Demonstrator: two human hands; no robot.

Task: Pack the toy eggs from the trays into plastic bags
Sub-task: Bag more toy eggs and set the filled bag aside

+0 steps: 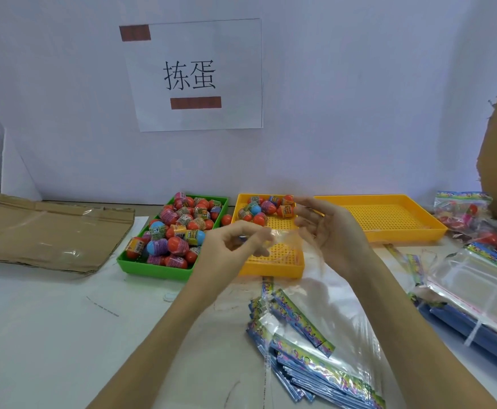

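Note:
A clear plastic bag (288, 240) hangs between my two hands above the near yellow tray (273, 267). My left hand (229, 249) pinches the bag's left edge with thumb and fingertips. My right hand (327, 228) holds its right side, fingers curled around the film. The bag's lower end with a colourful header strip (303, 323) trails down toward the table. A green tray (152, 268) to the left is heaped with orange, blue and purple toy eggs (179, 228). Several more toy eggs (266, 208) lie at the back of the near yellow tray.
A second yellow tray (383, 219) stands to the right. Filled bags (471, 219) lie at the far right. Stacks of flat bags sit at the front (324, 376) and right (474, 293). Flattened cardboard (43, 231) covers the left. One egg (226, 219) sits between the trays.

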